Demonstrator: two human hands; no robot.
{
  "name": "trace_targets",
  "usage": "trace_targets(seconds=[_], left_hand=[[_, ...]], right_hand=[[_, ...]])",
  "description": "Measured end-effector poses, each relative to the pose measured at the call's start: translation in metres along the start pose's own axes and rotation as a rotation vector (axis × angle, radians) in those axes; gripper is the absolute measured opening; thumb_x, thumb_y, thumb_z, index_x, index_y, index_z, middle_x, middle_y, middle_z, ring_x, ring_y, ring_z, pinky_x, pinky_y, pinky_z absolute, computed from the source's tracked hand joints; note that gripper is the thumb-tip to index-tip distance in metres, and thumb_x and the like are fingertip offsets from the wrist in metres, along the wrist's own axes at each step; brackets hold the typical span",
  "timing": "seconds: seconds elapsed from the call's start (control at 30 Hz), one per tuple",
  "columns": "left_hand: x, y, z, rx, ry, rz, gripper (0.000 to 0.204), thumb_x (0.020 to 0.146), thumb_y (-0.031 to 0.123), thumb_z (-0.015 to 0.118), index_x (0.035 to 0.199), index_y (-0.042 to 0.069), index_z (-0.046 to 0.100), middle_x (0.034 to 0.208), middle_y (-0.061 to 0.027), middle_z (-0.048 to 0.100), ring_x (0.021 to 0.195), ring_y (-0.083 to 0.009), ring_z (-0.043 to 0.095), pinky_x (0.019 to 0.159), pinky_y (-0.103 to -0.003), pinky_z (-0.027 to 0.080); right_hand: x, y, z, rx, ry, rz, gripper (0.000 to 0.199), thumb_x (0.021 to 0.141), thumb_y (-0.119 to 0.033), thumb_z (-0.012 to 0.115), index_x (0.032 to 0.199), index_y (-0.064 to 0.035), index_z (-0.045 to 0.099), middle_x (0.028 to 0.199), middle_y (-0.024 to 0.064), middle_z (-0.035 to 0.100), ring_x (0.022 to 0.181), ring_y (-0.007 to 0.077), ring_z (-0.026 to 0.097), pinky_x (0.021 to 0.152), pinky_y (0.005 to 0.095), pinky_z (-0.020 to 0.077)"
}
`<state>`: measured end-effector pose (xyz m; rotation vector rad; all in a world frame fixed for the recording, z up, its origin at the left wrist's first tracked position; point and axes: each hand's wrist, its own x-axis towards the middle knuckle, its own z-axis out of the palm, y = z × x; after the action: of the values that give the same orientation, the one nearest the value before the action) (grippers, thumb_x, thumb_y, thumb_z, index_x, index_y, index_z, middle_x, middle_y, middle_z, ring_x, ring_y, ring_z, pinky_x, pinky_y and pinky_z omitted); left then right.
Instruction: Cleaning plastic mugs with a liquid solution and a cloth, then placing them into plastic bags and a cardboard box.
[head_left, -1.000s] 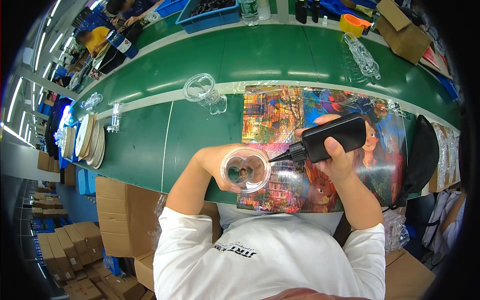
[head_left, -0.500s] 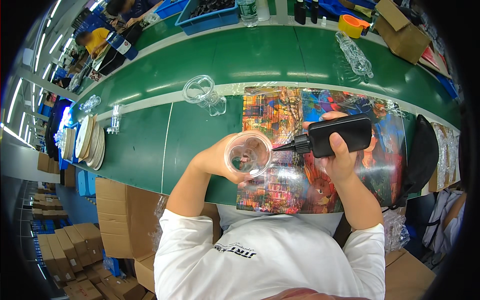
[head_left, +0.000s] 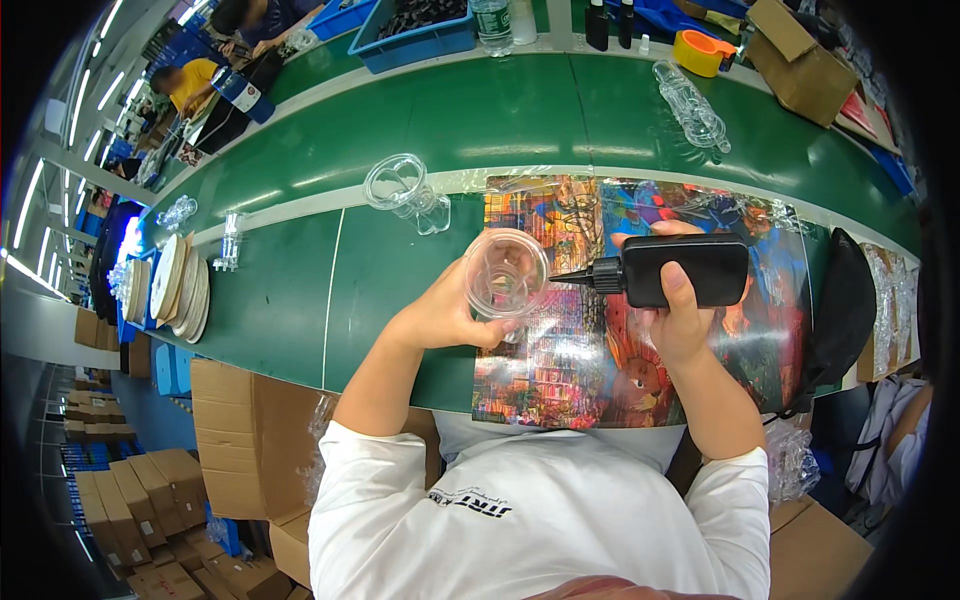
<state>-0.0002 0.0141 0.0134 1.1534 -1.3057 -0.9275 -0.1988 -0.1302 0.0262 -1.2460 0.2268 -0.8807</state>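
On the white shirt (head_left: 610,500) we see bold, dark, slanting lettering (head_left: 485,505), with a line of smaller, thinner script alongside it. On the clear bottle (head_left: 494,44) at the top of the view we find a green label (head_left: 491,18), its printing too small for us to make out. We also notice a white label (head_left: 246,97) with a darker mark on the blue container (head_left: 228,80) at upper left, which we cannot read.
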Motion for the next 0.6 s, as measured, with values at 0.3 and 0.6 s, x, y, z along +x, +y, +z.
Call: trace_targets(seconds=[0.3,0.6], left_hand=[[0.001,0.003,0.006,0.196,0.152,0.035,0.070,0.062,0.008,0.071,0.122,0.002,0.036,0.109,-0.0088,0.046,0.099,-0.0182,0.050,0.087,-0.033,0.042],[0.002,-0.005,0.015,0.361,0.375,0.221,0.075,0.054,0.006,0.084,0.112,0.004,0.037,0.099,-0.0074,0.044,0.087,-0.0148,0.052,0.077,-0.028,0.046]], right_hand=[[0.002,0.004,0.006,-0.004,0.123,-0.155,0.038,0.083,-0.023,0.058,0.110,0.0004,0.048,0.089,0.0139,0.064,0.044,0.0029,0.046,0.036,0.0147,0.0338],[-0.002,0.003,-0.001,-0.056,0.106,-0.108,0.044,0.082,-0.026,0.059,0.111,0.0028,0.043,0.102,0.0157,0.055,0.068,0.0181,0.063,0.046,0.0194,0.0453]])
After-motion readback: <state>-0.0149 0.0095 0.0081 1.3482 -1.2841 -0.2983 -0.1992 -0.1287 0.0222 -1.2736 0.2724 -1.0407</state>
